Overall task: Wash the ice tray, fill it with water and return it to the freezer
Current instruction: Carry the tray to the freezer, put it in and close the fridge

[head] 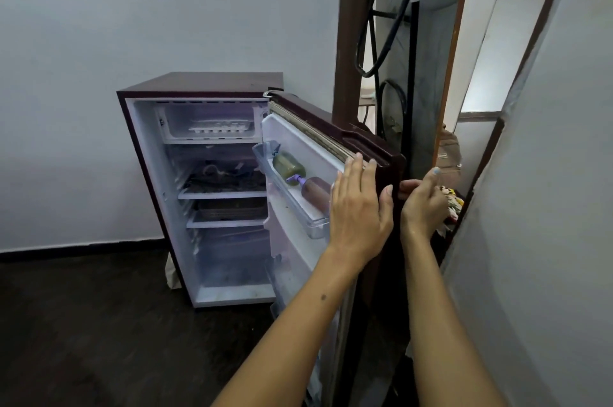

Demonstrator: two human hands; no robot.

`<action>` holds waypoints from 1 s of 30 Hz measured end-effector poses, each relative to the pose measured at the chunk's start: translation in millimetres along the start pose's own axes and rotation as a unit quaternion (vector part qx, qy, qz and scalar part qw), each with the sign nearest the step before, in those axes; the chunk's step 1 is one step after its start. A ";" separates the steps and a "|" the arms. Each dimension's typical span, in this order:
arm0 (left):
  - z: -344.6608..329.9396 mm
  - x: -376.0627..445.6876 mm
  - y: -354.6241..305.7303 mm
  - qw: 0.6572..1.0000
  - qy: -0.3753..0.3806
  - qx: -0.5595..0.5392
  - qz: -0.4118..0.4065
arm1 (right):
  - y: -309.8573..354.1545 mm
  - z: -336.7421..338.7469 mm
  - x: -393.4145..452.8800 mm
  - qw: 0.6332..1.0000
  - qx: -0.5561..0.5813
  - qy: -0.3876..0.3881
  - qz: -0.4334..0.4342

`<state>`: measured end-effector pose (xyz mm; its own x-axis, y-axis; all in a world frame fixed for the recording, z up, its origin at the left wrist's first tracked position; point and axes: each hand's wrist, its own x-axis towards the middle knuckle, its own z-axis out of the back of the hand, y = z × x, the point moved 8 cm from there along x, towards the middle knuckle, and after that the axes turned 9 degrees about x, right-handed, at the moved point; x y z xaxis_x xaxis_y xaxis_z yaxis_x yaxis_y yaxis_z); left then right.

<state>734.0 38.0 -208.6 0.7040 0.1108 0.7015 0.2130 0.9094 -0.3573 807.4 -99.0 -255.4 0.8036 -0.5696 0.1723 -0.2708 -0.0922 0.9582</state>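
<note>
Both arms reach forward to the free edge of the open fridge door (335,138). The left hand (360,207) lies flat against the door's inner face near that edge, its fingers (353,171) straight, close together and pointing up, with the thumb spread toward the rim; it holds nothing. The right hand (423,204) is on the outer side of the same edge, fingers curled round the rim, thumb raised.

The ice tray (217,130) sits inside the freezer (209,121), the clear plastic box at the top of the fridge (199,174); the tray is pale and ribbed, with a row of small cells along its front. The cabinet is dark maroon outside and smooth white inside, with flat white shelves. A clear door bin (292,197) holds a green bottle (288,165) and a brown bottle (318,192) lying on their sides. The floor (83,323) is dark wood.
</note>
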 end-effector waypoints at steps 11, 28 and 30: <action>71.0 -2.6 58.4 0.976 -0.117 0.181 -0.014 | -8.1 -82.6 -83.5 0.990 -0.048 0.115 0.059; 175.3 -6.5 238.4 0.939 -0.123 0.321 0.025 | -35.0 -221.4 -242.1 0.990 -0.008 0.138 0.038; 185.4 -4.8 264.3 0.937 -0.127 0.325 0.015 | -41.2 -243.1 -259.4 0.989 0.016 0.143 0.043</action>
<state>661.2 352.2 -192.0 0.5009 0.1570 0.8512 -0.3197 0.9474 0.0133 738.9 251.0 -284.1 0.8922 -0.3235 0.3153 -0.3581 -0.0812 0.9301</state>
